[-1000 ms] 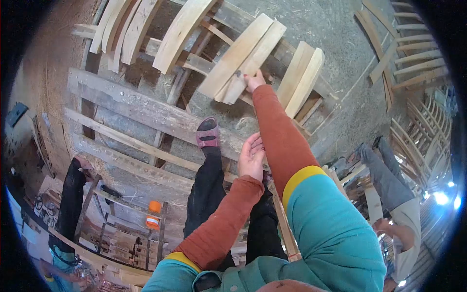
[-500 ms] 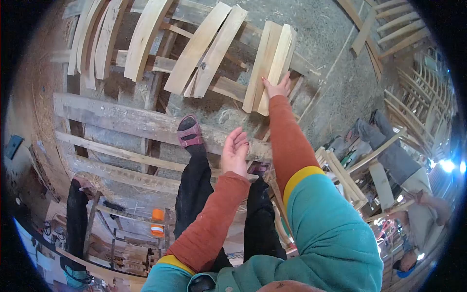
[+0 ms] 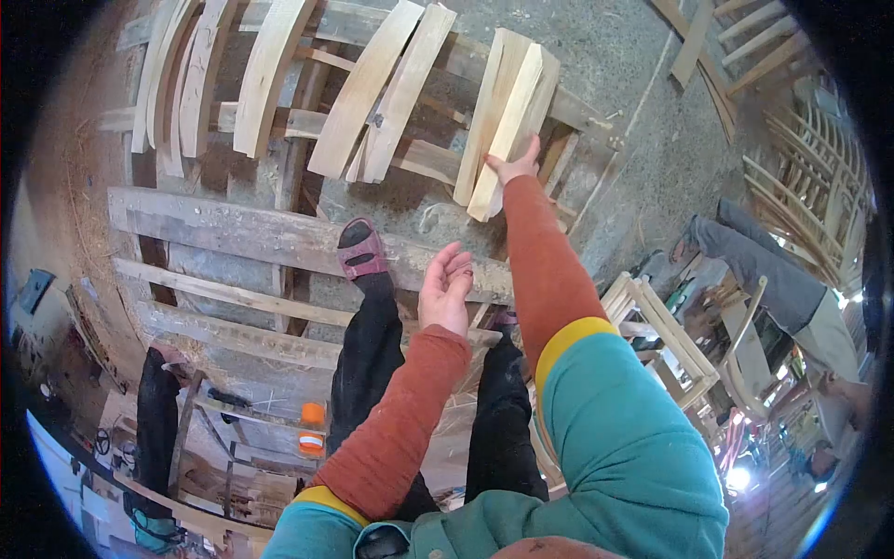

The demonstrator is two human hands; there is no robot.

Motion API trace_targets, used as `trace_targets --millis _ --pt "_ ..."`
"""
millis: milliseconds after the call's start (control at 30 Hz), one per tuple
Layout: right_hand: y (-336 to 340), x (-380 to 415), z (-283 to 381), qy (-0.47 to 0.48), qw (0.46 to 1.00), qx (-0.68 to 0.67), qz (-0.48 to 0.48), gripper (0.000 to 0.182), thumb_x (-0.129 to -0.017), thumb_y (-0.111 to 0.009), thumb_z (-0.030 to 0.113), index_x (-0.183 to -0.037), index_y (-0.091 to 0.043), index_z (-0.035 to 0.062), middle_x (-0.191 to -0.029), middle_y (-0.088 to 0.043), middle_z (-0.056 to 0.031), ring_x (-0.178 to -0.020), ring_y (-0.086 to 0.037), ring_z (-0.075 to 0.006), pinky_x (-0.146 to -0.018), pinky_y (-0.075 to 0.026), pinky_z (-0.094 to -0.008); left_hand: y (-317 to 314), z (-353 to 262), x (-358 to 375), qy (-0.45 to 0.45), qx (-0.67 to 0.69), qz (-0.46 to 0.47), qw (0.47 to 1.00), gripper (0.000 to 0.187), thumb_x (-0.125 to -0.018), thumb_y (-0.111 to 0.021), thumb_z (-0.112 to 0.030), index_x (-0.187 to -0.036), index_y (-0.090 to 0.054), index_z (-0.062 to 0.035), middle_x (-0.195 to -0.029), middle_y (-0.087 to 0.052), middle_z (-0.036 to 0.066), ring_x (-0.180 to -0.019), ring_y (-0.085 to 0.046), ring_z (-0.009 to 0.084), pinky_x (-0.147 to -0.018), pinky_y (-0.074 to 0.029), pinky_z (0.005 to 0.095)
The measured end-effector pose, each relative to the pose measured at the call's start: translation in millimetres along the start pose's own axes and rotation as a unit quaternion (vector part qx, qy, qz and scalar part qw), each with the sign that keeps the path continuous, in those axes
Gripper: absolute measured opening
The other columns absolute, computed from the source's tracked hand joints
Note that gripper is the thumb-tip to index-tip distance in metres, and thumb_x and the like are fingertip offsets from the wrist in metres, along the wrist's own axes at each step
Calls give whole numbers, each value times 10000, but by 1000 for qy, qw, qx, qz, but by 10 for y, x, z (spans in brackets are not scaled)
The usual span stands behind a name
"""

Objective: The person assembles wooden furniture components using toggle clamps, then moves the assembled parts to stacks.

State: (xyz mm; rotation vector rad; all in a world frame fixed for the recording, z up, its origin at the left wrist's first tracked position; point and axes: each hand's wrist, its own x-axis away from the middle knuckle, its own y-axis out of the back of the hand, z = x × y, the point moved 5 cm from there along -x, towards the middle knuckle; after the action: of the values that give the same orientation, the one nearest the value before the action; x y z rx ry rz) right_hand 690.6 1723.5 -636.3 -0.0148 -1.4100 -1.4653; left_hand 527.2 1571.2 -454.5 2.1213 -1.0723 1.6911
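Observation:
My right hand [image 3: 516,166] is wrapped around the lower end of a pale wooden slat [image 3: 507,130], thumb on one side and fingers on the other. Another slat [image 3: 480,121] lies close along its left, and part of a third piece [image 3: 542,88] shows to its right. These lie across the end of a wooden pallet. My left hand [image 3: 447,291] hangs in front of my body, palm partly up, fingers loosely bent and apart, with nothing in it. Left of the held slat, a pair of curved slats [image 3: 405,93] rests on the pallet boards.
More curved slats [image 3: 270,79] lie in a row at upper left. A rough pallet board [image 3: 214,216] runs under my sandalled foot [image 3: 360,250]. Wooden frames [image 3: 661,331] stand at right, near another person in grey trousers [image 3: 768,270]. An orange container [image 3: 312,429] is lower left.
My right hand has shifted slightly left and now grips the slat, whose lower end has turned a little away from the piece on its right. My left hand has barely moved.

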Motion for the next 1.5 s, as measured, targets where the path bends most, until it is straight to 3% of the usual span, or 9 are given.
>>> trace_targets --millis 133,233,467,667,1067,1300,1367,1467,1500 --pt "30 73 -18 14 997 16 -69 993 -574 -809 186 -1349 -193 271 -1276 -360 -221 -1162 -396 -392 -959 -350 -472 17 69 13 -6 4 0 1000 462 -796 -468 44 -1250 -421 -23 -1157 -505 115 -1008 -490 146 -903 -386 268" --pt "23 89 32 140 981 28 -133 948 -579 -804 217 -1329 -227 268 -1263 -364 -216 -1131 -408 -403 -937 -361 -483 7 74 28 -5 12 -1 1000 459 -796 -469 43 -1248 -421 -24 -1155 -504 115 -1004 -491 143 -900 -387 268" --pt "-71 232 430 24 988 156 -3 1131 -565 -817 348 -1398 -53 353 -1247 -348 -213 -1138 -399 -413 -925 -373 -488 -40 105 31 -4 1 -5 1000 457 -796 -468 44 -1245 -424 -30 -1151 -505 115 -998 -497 146 -898 -394 273" --pt "-214 29 333 28 994 101 -15 1238 -564 -819 344 -1385 107 370 -1254 -332 -227 -1165 -380 -427 -951 -361 -495 -75 77 25 2 0 -12 1000 456 -795 -470 42 -1244 -425 -27 -1147 -507 115 -1001 -497 149 -901 -394 276" --pt "-263 215 444 20 995 94 -29 1203 -593 -796 354 -1394 101 337 -1263 -304 -263 -1153 -395 -456 -969 -332 -508 -147 112 -57 -15 -19 12 1000 428 -839 -496 -47 -1260 -425 -71 -1166 -516 76 -967 -503 125 -816 -414 265" --pt "-136 -256 -102 181 959 -86 202 913 -738 -650 484 -1410 -162 105 -1309 -420 -218 -1219 -412 -311 -993 -330 -368 -148 79 -86 -54 -25 -12 998 427 -817 -508 -53 -1239 -455 -96 -1146 -523 47 -954 -497 119 -781 -414 258" --pt "450 463 173 160 957 -2 241 889 -758 -613 506 -1415 -157 120 -1325 -395 -233 -1238 -385 -331 -1017 -303 -366 -120 136 -119 -84 -37 -5 996 427 -814 -510 -69 -1236 -460 -116 -1134 -527 35 -935 -490 107 -767 -409 249" --pt "578 733 -1054 147 942 119 277 737 -832 -567 368 -1412 -176 135 -1371 -331 -228 -1285 -317 -314 -1051 -257 -378 -81 284 -89 -114 -46 -19 992 423 -810 -517 -67 -1228 -463 -95 -1094 -536 25 -906 -493 98 -753 -412 241" --pt "933 1189 -1204 198 928 157 275 680 -828 -568 375 -1381 -268 116 -1316 -413 -218 -1223 -403 -317 -1016 -311 -387 -7 489 -113 -111 -40 -23 993 442 -794 -518 -30 -1227 -457 -91 -1079 -542 37 -917 -502 113 -781 -423 256"
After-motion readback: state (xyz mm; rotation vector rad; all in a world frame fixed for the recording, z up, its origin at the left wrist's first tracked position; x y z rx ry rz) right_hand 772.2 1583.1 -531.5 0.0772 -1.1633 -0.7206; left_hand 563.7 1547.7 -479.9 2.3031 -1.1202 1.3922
